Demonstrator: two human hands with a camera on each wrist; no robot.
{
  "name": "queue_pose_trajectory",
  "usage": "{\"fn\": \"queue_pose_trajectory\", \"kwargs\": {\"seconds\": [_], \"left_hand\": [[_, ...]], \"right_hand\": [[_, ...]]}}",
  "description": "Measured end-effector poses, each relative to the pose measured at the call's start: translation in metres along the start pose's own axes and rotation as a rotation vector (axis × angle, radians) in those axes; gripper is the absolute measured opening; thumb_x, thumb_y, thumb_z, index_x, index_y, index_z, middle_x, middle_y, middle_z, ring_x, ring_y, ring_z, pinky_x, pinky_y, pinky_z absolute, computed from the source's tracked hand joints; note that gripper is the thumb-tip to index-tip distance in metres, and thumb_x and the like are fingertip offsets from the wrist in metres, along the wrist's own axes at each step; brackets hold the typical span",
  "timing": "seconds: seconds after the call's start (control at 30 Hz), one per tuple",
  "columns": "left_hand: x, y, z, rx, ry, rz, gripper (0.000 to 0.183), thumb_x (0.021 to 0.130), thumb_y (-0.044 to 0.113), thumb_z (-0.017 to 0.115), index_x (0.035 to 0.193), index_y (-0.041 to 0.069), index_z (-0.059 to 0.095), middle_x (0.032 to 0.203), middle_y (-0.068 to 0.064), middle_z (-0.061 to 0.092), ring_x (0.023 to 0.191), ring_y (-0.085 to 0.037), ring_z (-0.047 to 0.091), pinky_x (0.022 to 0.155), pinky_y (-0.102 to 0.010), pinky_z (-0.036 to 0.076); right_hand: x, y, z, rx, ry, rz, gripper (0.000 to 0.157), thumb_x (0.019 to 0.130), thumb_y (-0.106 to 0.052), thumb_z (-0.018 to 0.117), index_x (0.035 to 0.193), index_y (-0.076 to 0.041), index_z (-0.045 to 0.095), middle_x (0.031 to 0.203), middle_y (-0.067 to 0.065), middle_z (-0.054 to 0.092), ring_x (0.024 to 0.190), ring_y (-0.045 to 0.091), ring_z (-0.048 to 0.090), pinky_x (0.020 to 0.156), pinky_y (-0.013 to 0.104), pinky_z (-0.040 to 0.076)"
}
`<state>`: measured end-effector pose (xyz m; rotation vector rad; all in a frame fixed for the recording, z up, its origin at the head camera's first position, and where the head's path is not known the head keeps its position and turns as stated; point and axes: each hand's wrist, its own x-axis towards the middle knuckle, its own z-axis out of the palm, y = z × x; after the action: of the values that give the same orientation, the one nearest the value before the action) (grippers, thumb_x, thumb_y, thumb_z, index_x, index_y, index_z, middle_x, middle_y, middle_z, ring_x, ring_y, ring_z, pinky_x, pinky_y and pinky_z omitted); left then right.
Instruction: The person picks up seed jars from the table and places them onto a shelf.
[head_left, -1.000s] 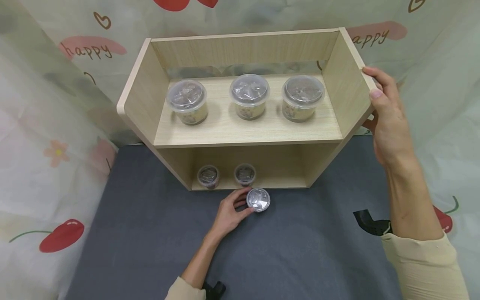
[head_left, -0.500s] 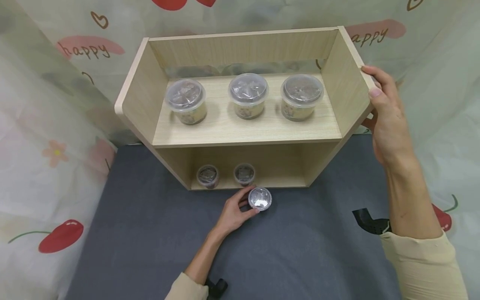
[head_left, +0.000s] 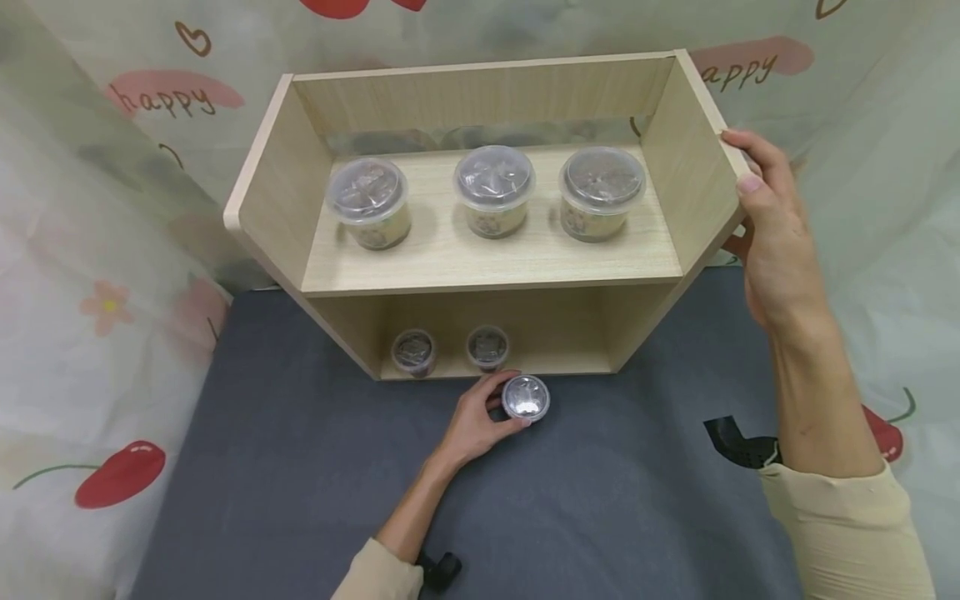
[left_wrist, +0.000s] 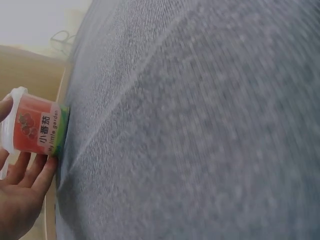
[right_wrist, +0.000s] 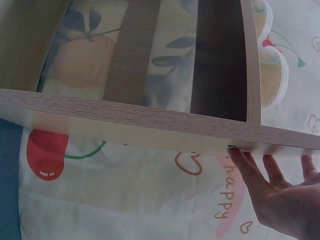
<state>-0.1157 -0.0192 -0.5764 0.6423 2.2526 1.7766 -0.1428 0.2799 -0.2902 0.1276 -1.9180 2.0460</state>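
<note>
In the head view my left hand (head_left: 480,421) holds a small clear-lidded cup (head_left: 526,397) between thumb and fingers, just in front of the shelf's lower level. The left wrist view shows this cup (left_wrist: 37,124) with a red label printed with tomatoes and a green base, close to the grey cloth. Two similar small cups (head_left: 413,352) stand in a row on the lower level, left of the held one. My right hand (head_left: 783,233) rests its fingertips against the outer right side of the wooden shelf (head_left: 491,287); in the right wrist view its fingers (right_wrist: 250,172) touch that outer face.
Three larger lidded tubs (head_left: 495,192) stand on the upper level. Grey cloth (head_left: 600,500) covers the table in front of the shelf. A printed curtain (head_left: 97,375) hangs behind and at both sides.
My left hand has moved a little to the right, carrying the small cup along the shelf's front. The right hand keeps its place on the shelf's side.
</note>
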Motion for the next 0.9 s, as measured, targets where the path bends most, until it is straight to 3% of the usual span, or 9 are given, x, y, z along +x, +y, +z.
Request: {"fn": "queue_pose_trajectory", "kwargs": {"seconds": [0.17,0.3,0.4,0.53,0.7,0.8,0.9], "left_hand": [[0.002,0.002,0.006,0.008,0.007,-0.029,0.071,0.076,0.013,0.088,0.139,0.014,0.056,0.127,-0.006,0.064,0.113,-0.021,0.063,0.092,-0.033,0.053],[0.004,0.009,0.01,-0.01,0.019,0.0,0.07,0.076,0.008,0.087,0.138,0.008,0.056,0.126,-0.012,0.064,0.112,-0.026,0.064,0.091,-0.043,0.053],[0.005,0.026,0.01,-0.023,0.023,0.032,0.068,0.076,0.002,0.085,0.137,-0.001,0.055,0.125,-0.019,0.063,0.111,-0.033,0.063,0.091,-0.048,0.053],[0.007,0.046,0.011,-0.024,0.025,0.06,0.064,0.078,0.001,0.083,0.135,-0.004,0.054,0.124,-0.023,0.062,0.111,-0.036,0.062,0.092,-0.046,0.052],[0.014,0.034,0.02,-0.02,0.041,0.083,0.066,0.077,0.003,0.084,0.136,-0.002,0.054,0.125,-0.019,0.063,0.11,-0.035,0.063,0.09,-0.044,0.054],[0.02,0.022,0.027,-0.012,0.044,0.083,0.068,0.077,0.008,0.085,0.138,0.001,0.054,0.127,-0.014,0.063,0.112,-0.03,0.063,0.092,-0.041,0.053],[0.026,0.019,0.031,-0.013,0.042,0.072,0.068,0.078,0.011,0.085,0.138,0.004,0.055,0.128,-0.009,0.062,0.114,-0.025,0.062,0.093,-0.036,0.053]], "right_hand": [[0.0,0.001,0.001,0.005,0.0,-0.003,0.039,0.099,-0.025,0.047,0.137,-0.022,0.054,0.141,0.009,0.039,0.11,0.027,0.046,0.078,0.038,0.042],[0.0,0.002,0.001,0.018,0.006,-0.008,0.038,0.099,-0.025,0.048,0.137,-0.022,0.055,0.141,0.009,0.039,0.109,0.027,0.047,0.078,0.038,0.042],[0.0,0.002,0.001,0.023,0.01,-0.009,0.038,0.099,-0.025,0.049,0.136,-0.022,0.055,0.14,0.009,0.04,0.109,0.026,0.047,0.077,0.037,0.042],[0.0,0.002,0.001,0.02,0.008,-0.012,0.039,0.099,-0.025,0.048,0.136,-0.022,0.055,0.14,0.01,0.04,0.11,0.026,0.046,0.078,0.038,0.042],[0.0,0.001,0.001,0.01,0.008,-0.015,0.039,0.098,-0.025,0.048,0.137,-0.022,0.055,0.141,0.01,0.038,0.111,0.027,0.045,0.079,0.038,0.041],[0.0,0.001,0.002,0.008,0.012,-0.014,0.039,0.098,-0.025,0.048,0.137,-0.022,0.055,0.141,0.01,0.038,0.111,0.027,0.044,0.079,0.038,0.04],[0.0,0.001,0.002,0.006,0.017,-0.013,0.039,0.098,-0.025,0.048,0.137,-0.022,0.055,0.142,0.009,0.038,0.111,0.027,0.044,0.08,0.038,0.04]]}}
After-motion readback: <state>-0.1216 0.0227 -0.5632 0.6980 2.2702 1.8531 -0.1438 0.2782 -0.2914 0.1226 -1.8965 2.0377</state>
